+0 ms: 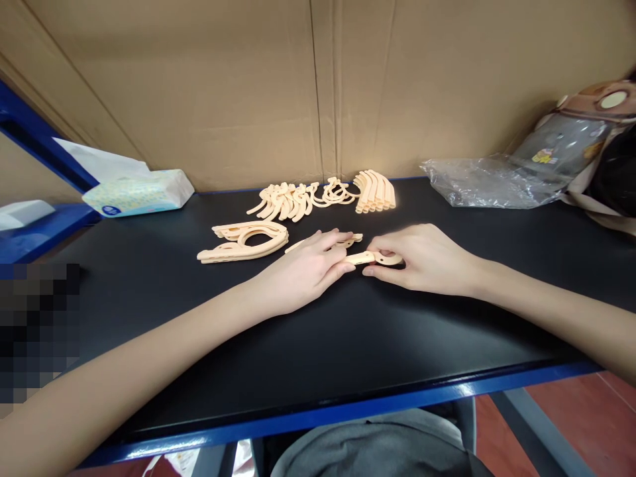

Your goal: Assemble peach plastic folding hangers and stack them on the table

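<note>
My left hand (312,268) is closed on the left end of a cream plastic folding hanger (366,258), low over the black table. My right hand (422,258) has its thumb and fingers curled around the hanger's curved hook end. Another cream length (356,238) shows just beyond my left fingertips; whether it belongs to the same hanger I cannot tell. Left of my left hand lies a stack of folded cream hangers (248,250). Behind my hands are a pile of loose curved hanger arms (285,201), several loose hooks (336,192) and a neat row of hanger arms (375,192).
A pack of tissues (144,193) sits at the back left. At the back right lie a clear plastic bag (489,180) and a bottle with a brown lid (561,142), beside a dark bag (619,165). A cardboard wall (223,86) closes off the back. The table's front edge is blue (348,416).
</note>
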{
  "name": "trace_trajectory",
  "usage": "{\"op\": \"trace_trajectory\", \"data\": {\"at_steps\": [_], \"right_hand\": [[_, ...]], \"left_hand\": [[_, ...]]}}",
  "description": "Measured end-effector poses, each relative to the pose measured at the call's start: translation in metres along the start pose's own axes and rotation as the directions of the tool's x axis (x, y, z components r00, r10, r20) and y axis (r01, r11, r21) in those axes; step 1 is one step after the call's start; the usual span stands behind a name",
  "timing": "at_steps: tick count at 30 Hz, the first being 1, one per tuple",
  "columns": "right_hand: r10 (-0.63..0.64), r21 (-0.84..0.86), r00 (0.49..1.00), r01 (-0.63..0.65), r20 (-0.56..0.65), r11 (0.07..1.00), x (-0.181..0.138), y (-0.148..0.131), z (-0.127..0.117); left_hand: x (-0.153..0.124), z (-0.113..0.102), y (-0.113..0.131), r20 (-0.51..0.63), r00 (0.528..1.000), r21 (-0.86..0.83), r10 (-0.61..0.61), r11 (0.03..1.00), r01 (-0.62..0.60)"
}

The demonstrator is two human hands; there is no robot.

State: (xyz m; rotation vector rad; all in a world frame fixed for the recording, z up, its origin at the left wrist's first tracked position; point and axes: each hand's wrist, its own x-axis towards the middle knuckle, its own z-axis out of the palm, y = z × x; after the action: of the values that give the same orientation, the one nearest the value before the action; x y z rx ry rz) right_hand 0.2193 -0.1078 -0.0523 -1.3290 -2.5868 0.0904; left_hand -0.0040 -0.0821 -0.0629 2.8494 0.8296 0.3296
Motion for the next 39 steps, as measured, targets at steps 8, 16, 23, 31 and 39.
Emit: {"op": "trace_trajectory", "data": {"at_steps": [8, 16, 23, 31, 39], "right_hand": [[-0.005, 0.007, 1.000, 0.005, -0.007, 1.000, -0.001, -0.002, -0.001], [-0.002, 0.047, 0.999, 0.000, 0.041, 0.999, 0.002, 0.002, 0.001], [-0.076, 0.117, 0.994, 0.066, 0.076, 0.991, 0.003, 0.006, 0.001], [-0.128, 0.119, 0.982, 0.112, 0.136, 0.987, 0.001, 0.007, -0.006], [-0.247, 0.041, 0.968, 0.245, 0.051, 0.969, 0.002, 0.010, -0.006]], "left_hand": [[0.001, 0.001, -0.004, -0.005, 1.000, 0.003, 0.008, 1.000, -0.008], [-0.001, 0.003, -0.003, -0.021, 1.000, 0.027, 0.021, 0.999, -0.021], [-0.001, 0.003, -0.004, -0.045, 0.998, 0.000, 0.054, 0.999, -0.054], [-0.001, 0.001, -0.001, -0.115, 0.993, -0.058, -0.035, 0.998, 0.028], [0.003, 0.005, -0.009, -0.219, 0.948, -0.360, -0.229, 0.922, 0.140]]}}
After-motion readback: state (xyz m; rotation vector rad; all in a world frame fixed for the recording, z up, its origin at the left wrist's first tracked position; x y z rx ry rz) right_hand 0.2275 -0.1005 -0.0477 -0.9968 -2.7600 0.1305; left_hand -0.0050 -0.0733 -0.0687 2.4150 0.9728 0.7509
